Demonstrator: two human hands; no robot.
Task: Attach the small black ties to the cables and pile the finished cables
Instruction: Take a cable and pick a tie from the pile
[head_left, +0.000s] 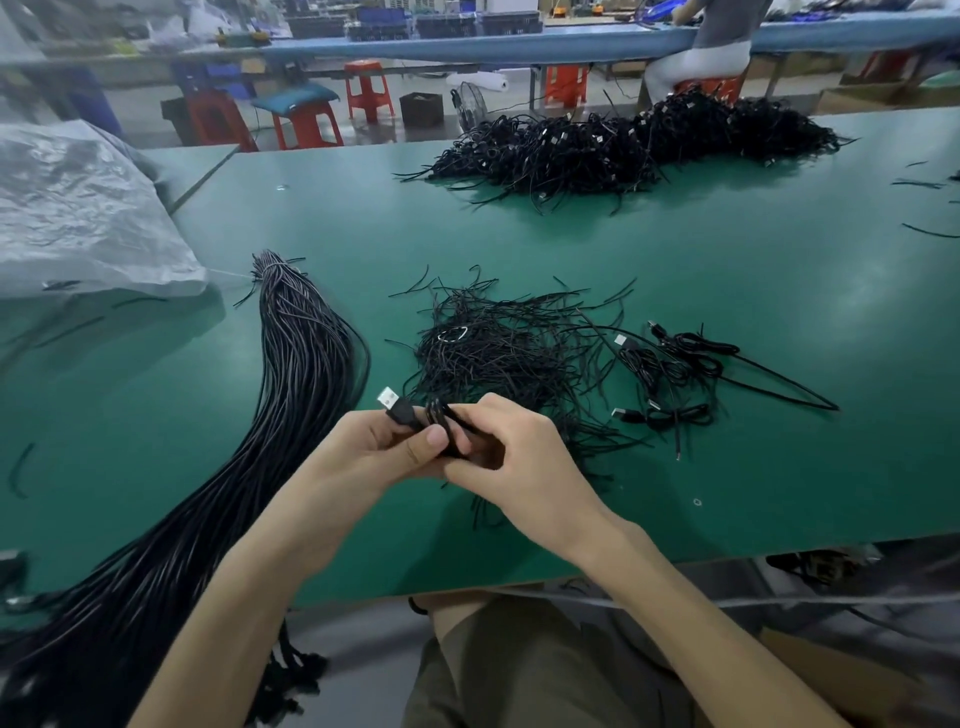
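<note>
Head-worn view, angled down, close over table (727, 270)

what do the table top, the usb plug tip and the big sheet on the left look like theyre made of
Table top: looks like a matte green mat, with soft, dull reflections. USB plug tip: bright silvery shell, likely metal, on a black, probably plastic, body. Sheet: thin translucent plastic film, crinkled and glossy.

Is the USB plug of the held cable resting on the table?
No, the USB plug sticks up above the left hand, off the green table.
</note>
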